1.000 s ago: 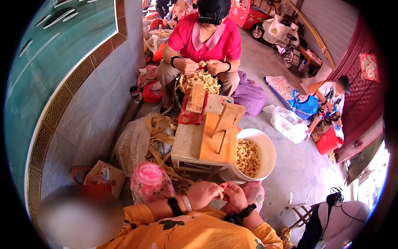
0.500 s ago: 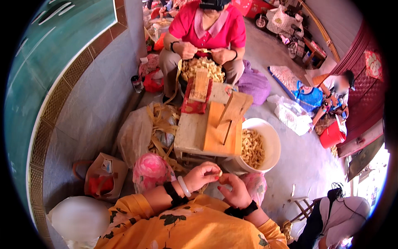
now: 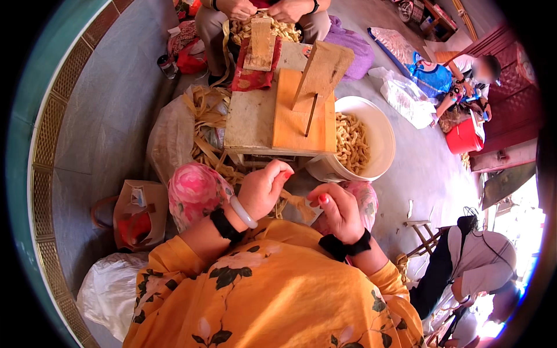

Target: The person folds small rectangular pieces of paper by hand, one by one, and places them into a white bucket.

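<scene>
My left hand [image 3: 264, 190], with a pale bangle and a black band at its wrist, is raised over my lap, thumb and fingers pressed together. Whatever it may pinch is too small to make out. My right hand [image 3: 341, 212] is a short way to its right, fingers curled and closed. A flat tan strip [image 3: 300, 204] runs between the hands and meets the right fingertips. Just beyond them is a low table [image 3: 246, 124] bearing an orange board [image 3: 285, 124] with an upright wooden plate [image 3: 325, 69] and a thin rod [image 3: 311, 116].
Right of the table stands a white bucket [image 3: 383, 142] of small tan knotted pieces [image 3: 350, 145]. Loose tan strips [image 3: 206, 110] spill from a plastic bag [image 3: 171, 130] at left. A paper bag [image 3: 139, 214] leans near the wall. Opposite, a person's hands [image 3: 284, 10] work over similar pieces.
My hands have moved apart from their earlier meeting over a small pale piece, and a strip now shows between them. The view has tipped downward, so the table sits higher in the picture.
</scene>
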`<action>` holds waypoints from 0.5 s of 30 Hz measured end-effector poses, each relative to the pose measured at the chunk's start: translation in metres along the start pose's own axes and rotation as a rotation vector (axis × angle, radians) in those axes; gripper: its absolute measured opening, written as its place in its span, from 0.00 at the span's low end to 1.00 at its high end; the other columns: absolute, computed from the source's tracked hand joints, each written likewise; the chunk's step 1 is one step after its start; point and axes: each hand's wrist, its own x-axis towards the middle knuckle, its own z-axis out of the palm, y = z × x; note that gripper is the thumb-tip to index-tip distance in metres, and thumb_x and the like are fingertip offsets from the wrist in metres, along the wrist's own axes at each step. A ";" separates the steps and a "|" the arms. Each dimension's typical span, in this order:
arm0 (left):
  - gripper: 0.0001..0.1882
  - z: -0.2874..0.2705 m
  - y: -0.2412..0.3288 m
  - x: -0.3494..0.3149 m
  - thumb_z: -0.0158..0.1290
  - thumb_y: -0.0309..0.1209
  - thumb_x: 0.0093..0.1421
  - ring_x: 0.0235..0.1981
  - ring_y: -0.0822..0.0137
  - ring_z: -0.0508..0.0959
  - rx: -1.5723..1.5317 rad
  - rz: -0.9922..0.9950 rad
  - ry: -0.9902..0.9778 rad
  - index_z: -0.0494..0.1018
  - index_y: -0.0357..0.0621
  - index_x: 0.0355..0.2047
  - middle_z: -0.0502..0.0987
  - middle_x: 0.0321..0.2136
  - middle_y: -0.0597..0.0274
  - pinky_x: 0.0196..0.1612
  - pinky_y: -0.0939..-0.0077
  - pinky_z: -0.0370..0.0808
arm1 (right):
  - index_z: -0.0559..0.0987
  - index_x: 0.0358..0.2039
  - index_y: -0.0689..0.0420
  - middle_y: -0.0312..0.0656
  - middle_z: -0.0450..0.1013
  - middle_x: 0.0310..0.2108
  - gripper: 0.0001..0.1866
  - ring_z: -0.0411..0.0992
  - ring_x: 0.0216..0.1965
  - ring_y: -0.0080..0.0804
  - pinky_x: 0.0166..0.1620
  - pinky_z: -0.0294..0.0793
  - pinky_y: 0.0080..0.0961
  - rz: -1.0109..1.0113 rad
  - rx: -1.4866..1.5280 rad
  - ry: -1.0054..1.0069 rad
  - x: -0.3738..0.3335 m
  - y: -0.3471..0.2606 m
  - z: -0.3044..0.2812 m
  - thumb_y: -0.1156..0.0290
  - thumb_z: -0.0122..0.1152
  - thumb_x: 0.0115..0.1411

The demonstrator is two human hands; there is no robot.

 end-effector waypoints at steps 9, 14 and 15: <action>0.05 -0.006 -0.001 0.006 0.47 0.27 0.64 0.24 0.78 0.69 -0.413 -0.226 -0.078 0.68 0.39 0.36 0.70 0.23 0.69 0.28 0.83 0.68 | 0.70 0.29 0.59 0.39 0.69 0.20 0.09 0.70 0.20 0.32 0.25 0.68 0.24 -0.182 -0.198 -0.158 0.010 0.000 0.008 0.82 0.61 0.49; 0.06 -0.036 -0.010 0.025 0.43 0.28 0.64 0.24 0.80 0.67 -0.416 -0.288 -0.522 0.69 0.39 0.33 0.68 0.22 0.71 0.27 0.85 0.65 | 0.71 0.31 0.59 0.44 0.69 0.22 0.10 0.71 0.24 0.44 0.27 0.71 0.32 -0.089 -0.259 -0.040 0.024 0.004 -0.008 0.82 0.59 0.48; 0.07 -0.037 -0.009 0.030 0.44 0.28 0.64 0.23 0.80 0.67 -0.338 -0.284 -0.538 0.69 0.39 0.32 0.68 0.21 0.71 0.27 0.84 0.65 | 0.71 0.31 0.59 0.44 0.70 0.23 0.09 0.71 0.24 0.44 0.28 0.71 0.32 -0.116 -0.300 -0.053 0.028 0.007 -0.012 0.83 0.59 0.49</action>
